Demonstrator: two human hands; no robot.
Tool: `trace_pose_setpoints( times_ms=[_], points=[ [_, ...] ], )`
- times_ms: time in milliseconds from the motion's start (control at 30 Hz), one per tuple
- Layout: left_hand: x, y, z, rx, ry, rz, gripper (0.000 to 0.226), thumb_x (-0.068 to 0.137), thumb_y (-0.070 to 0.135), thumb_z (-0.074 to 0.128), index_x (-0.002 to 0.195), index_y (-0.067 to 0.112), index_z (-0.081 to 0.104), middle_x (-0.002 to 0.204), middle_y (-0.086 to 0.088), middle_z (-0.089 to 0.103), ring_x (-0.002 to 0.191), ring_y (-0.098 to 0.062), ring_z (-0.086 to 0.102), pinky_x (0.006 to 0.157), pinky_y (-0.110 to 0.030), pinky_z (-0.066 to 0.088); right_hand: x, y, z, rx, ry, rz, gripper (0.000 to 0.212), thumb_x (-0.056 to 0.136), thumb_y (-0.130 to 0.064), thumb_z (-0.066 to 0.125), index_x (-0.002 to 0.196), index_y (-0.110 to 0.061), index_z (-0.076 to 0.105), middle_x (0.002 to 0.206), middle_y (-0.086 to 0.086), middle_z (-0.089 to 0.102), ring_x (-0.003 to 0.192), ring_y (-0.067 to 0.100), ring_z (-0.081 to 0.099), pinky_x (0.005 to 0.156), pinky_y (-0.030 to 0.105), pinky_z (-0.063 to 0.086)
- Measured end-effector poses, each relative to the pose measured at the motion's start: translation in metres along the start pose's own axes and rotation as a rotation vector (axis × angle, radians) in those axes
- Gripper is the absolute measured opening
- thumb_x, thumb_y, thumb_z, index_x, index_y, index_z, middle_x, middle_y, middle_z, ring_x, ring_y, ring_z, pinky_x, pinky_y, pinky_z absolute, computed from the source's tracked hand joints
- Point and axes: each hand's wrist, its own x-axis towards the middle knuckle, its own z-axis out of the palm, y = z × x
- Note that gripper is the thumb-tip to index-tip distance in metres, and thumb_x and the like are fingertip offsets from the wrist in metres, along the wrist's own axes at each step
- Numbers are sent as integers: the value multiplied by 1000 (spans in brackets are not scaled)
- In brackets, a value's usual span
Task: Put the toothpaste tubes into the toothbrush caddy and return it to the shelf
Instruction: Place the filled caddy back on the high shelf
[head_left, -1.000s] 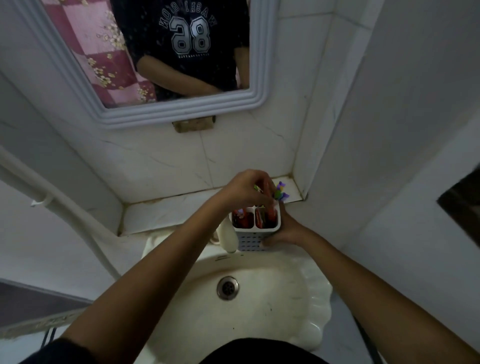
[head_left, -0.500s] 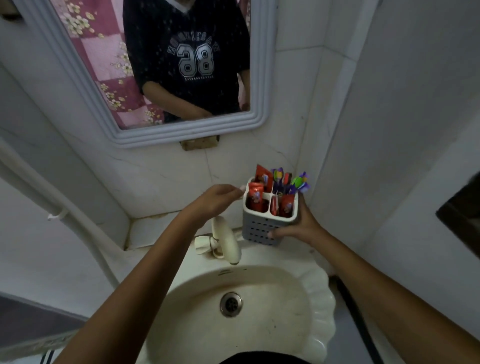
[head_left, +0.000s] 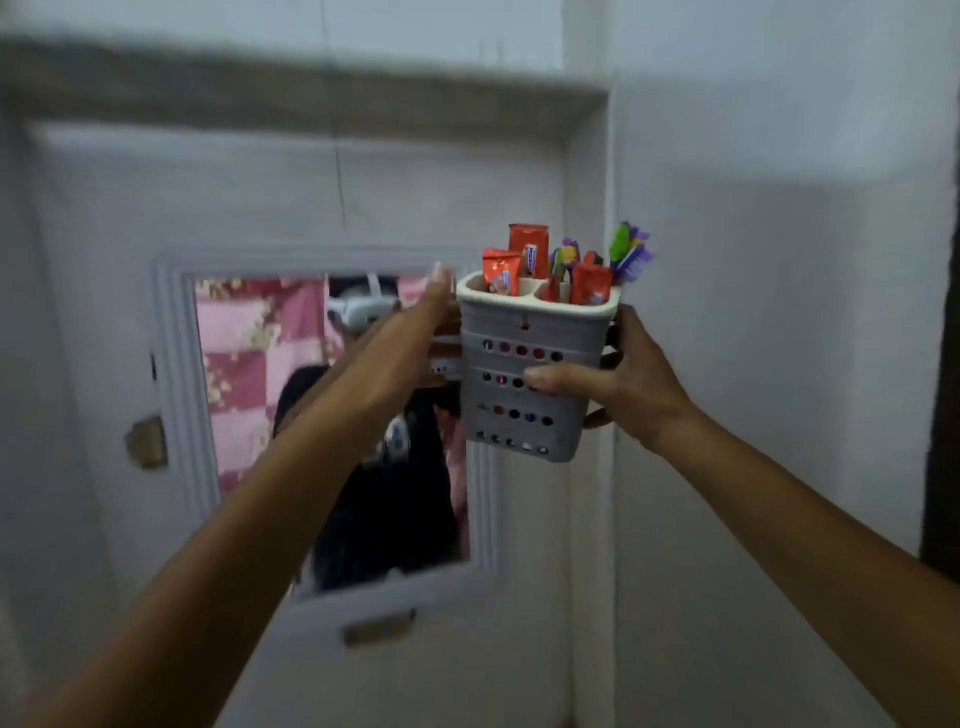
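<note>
The grey perforated toothbrush caddy (head_left: 522, 395) is held up in the air in front of the wall, right of the mirror. Red toothpaste tubes (head_left: 528, 249) stand in its compartments, along with colourful toothbrushes (head_left: 629, 254) at the right side. My right hand (head_left: 618, 382) grips the caddy's right side, thumb across its front. My left hand (head_left: 415, 343) is pressed against the caddy's left side, fingers reaching to the rim. A shelf ledge (head_left: 291, 98) runs blurred across the wall high above the mirror.
A white-framed mirror (head_left: 332, 431) hangs on the wall at the left, reflecting a person and a pink checked curtain. A wall corner (head_left: 592, 519) runs down just behind the caddy. A dark opening (head_left: 943, 415) lies at the far right.
The caddy went from the sink ledge up to well above mirror height. My left hand moved onto its left side. The view tilted up, so the sink and tap dropped out of sight.
</note>
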Motion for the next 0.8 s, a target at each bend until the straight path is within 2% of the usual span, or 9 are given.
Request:
trace_pose_setpoints(
  times_ms=[133, 233, 333, 400, 500, 600, 667, 733, 800],
  points=[
    [52, 80, -43, 190, 96, 264, 69, 95, 65, 18, 131, 23, 60, 132, 2, 62, 121, -16, 56, 103, -42, 43, 62, -98, -24, 14, 49, -81, 87, 47, -47, 89, 123, -27, 51, 115, -6, 64, 93, 15, 69, 51, 37, 60],
    [91, 119, -78, 582, 270, 493, 62, 97, 60, 25, 108, 14, 67, 115, -14, 65, 120, -32, 56, 94, -43, 44, 101, -161, -40, 6, 79, -105, 71, 55, -45, 88, 117, -26, 59, 106, -5, 70, 89, 16, 70, 51, 39, 60],
    [123, 127, -107, 1036, 369, 392, 72, 96, 62, 24, 138, 9, 49, 147, -16, 46, 140, -32, 38, 111, -50, 33, 133, -210, -47, -32, 131, -113, 68, 55, -49, 86, 114, -24, 62, 103, -3, 70, 93, 15, 66, 52, 39, 60],
    [136, 117, -118, 1179, 349, 292, 79, 92, 66, 19, 149, 14, 34, 158, -12, 33, 146, -30, 28, 118, -51, 25, 154, -231, -48, -64, 191, -110, 78, 50, -53, 85, 117, -23, 59, 102, -2, 67, 91, 16, 63, 56, 38, 60],
    [144, 95, -125, 1263, 374, 319, 72, 95, 60, 28, 155, 21, 20, 162, -8, 23, 151, -28, 16, 123, -48, 13, 182, -249, -43, -120, 276, -89, 100, 37, -56, 85, 124, -17, 54, 111, 5, 63, 92, 24, 62, 59, 41, 61],
    [143, 87, -123, 1281, 418, 375, 71, 96, 55, 34, 156, 24, 14, 163, -6, 20, 152, -26, 11, 123, -45, 7, 205, -253, -33, -214, 345, -96, 95, 39, -54, 86, 117, -12, 53, 98, 4, 57, 79, 24, 57, 55, 39, 58],
    [145, 84, -123, 1261, 420, 388, 72, 96, 55, 35, 156, 25, 12, 164, -5, 19, 152, -26, 9, 123, -44, 5, 219, -247, -25, -325, 403, -90, 94, 34, -59, 84, 111, -14, 54, 94, 5, 59, 75, 24, 58, 61, 40, 60],
    [146, 82, -126, 1261, 407, 389, 73, 95, 56, 34, 157, 26, 9, 164, -5, 15, 153, -25, 6, 123, -43, 3, 233, -237, -16, -431, 472, -72, 101, 31, -66, 80, 114, -14, 56, 106, 6, 66, 89, 27, 64, 77, 40, 60],
    [147, 82, -129, 1271, 392, 391, 74, 95, 56, 34, 157, 27, 5, 165, -4, 11, 153, -23, 3, 123, -42, 2, 247, -228, -8, -477, 532, -43, 104, 33, -70, 77, 118, -15, 56, 113, 4, 67, 99, 26, 65, 76, 33, 54]
  ],
)
